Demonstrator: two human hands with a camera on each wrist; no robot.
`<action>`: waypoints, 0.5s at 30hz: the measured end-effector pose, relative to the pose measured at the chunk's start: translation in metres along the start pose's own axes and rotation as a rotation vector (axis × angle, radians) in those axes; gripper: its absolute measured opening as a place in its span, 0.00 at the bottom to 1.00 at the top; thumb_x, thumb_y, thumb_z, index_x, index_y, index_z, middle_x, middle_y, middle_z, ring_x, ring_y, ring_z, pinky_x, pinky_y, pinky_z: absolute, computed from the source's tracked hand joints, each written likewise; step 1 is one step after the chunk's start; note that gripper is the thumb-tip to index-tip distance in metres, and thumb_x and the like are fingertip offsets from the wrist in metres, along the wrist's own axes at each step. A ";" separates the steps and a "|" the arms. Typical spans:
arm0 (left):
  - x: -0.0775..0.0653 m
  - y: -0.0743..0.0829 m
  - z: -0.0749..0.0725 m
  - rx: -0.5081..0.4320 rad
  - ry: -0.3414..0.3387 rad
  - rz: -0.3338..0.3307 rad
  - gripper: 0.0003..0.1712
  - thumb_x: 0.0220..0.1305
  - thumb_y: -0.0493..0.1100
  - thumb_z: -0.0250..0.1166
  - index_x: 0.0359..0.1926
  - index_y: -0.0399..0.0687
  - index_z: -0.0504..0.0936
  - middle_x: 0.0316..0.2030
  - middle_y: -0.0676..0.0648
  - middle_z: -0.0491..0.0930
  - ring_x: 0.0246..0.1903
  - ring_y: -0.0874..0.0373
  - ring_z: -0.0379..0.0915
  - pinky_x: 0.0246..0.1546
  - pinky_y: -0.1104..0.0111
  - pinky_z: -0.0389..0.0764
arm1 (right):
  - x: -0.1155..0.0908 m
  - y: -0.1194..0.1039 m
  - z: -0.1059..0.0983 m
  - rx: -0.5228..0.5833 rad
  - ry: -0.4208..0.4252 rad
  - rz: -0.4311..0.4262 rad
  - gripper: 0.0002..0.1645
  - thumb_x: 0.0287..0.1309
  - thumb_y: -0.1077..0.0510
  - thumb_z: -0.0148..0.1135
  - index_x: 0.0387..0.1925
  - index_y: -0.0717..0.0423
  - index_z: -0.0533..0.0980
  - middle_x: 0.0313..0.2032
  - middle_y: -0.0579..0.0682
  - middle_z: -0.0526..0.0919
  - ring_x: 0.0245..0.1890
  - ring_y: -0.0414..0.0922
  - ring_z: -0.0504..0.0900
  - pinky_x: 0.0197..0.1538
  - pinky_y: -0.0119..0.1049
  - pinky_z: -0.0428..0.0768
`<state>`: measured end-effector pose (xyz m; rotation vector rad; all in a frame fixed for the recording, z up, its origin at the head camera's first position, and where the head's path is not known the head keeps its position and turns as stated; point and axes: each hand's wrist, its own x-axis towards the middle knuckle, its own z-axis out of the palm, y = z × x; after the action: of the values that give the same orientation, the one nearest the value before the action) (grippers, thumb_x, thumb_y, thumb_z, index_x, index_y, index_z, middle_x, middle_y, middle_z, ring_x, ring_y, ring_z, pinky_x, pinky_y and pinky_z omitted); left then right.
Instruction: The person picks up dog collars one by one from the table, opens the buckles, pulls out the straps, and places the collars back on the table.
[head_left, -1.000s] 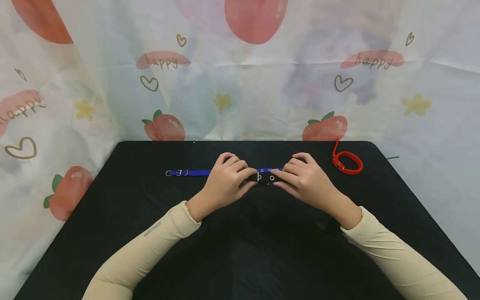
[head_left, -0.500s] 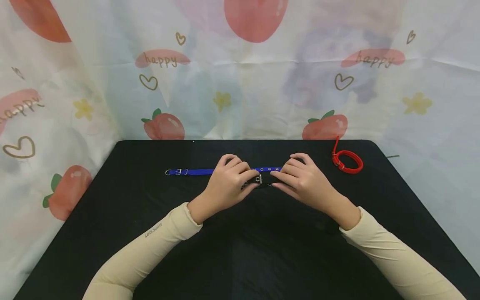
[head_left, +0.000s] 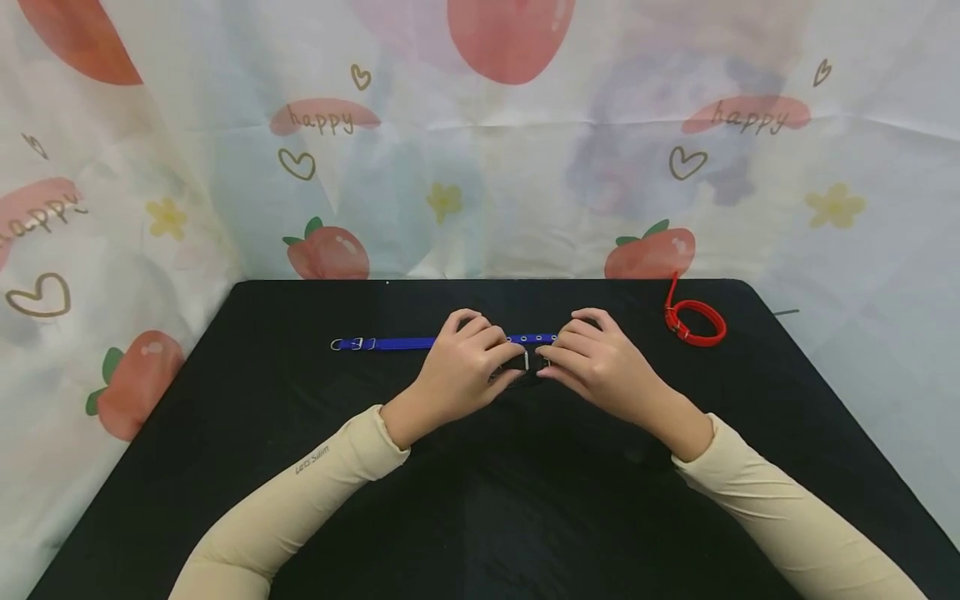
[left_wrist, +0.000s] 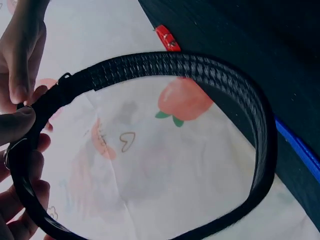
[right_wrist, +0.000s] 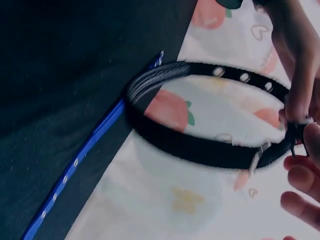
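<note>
A black collar [left_wrist: 225,80] is bent into a loop, with metal eyelets along one stretch in the right wrist view. My left hand [head_left: 467,365] pinches it close to its metal buckle [head_left: 527,360], thumb on the near side. Just right of the buckle, my right hand [head_left: 598,358] pinches the collar between thumb and fingers. Only a narrow gap separates my fingertips. In the head view my hands hide most of the loop. Whether the strap's tip passes through the buckle, I cannot tell.
Behind my hands a blue collar [head_left: 401,343] lies stretched out on the black tabletop [head_left: 480,500], partly hidden by them. A red collar [head_left: 697,336] lies coiled at the back right. A printed cloth [head_left: 480,167] hangs at the table's far edge.
My hands have drawn closer together. The buckle has moved slightly right with my left hand, and the black collar's eyelets between the hands have gone from sight in the head view.
</note>
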<state>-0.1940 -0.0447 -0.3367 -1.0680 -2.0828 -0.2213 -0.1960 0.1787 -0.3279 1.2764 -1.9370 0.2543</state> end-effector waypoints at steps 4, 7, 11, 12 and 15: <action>0.001 0.001 0.001 -0.002 0.004 0.006 0.09 0.51 0.51 0.71 0.34 0.55 0.86 0.28 0.55 0.81 0.34 0.59 0.75 0.52 0.60 0.71 | -0.001 -0.001 0.004 0.028 -0.056 0.047 0.22 0.58 0.43 0.60 0.34 0.58 0.83 0.29 0.51 0.82 0.32 0.48 0.78 0.46 0.50 0.75; 0.002 0.001 -0.001 0.001 0.002 0.004 0.10 0.51 0.51 0.71 0.33 0.55 0.86 0.28 0.55 0.81 0.34 0.59 0.75 0.53 0.60 0.71 | -0.002 -0.001 0.006 0.035 -0.109 0.086 0.19 0.43 0.48 0.73 0.33 0.57 0.83 0.30 0.50 0.81 0.34 0.48 0.78 0.47 0.49 0.75; 0.002 0.000 -0.003 0.007 -0.003 0.000 0.10 0.51 0.52 0.72 0.33 0.54 0.86 0.27 0.55 0.81 0.34 0.59 0.75 0.52 0.60 0.71 | -0.002 0.001 0.006 0.048 -0.115 0.125 0.17 0.34 0.55 0.77 0.31 0.55 0.83 0.29 0.49 0.82 0.33 0.47 0.79 0.47 0.48 0.75; 0.001 0.000 -0.004 0.009 -0.003 -0.002 0.10 0.50 0.52 0.72 0.32 0.54 0.86 0.27 0.55 0.81 0.34 0.59 0.75 0.52 0.60 0.71 | -0.002 0.001 0.005 0.058 -0.107 0.133 0.17 0.37 0.53 0.77 0.33 0.55 0.84 0.29 0.49 0.82 0.33 0.47 0.79 0.47 0.48 0.75; 0.002 -0.001 -0.004 0.020 -0.006 0.005 0.10 0.49 0.51 0.73 0.32 0.54 0.86 0.27 0.55 0.81 0.34 0.59 0.75 0.52 0.61 0.72 | 0.000 0.000 0.005 0.109 -0.067 0.135 0.20 0.48 0.45 0.70 0.37 0.55 0.83 0.31 0.49 0.82 0.34 0.46 0.78 0.46 0.48 0.74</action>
<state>-0.1928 -0.0458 -0.3324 -1.0625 -2.0834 -0.1950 -0.1979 0.1757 -0.3307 1.2391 -2.0946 0.3946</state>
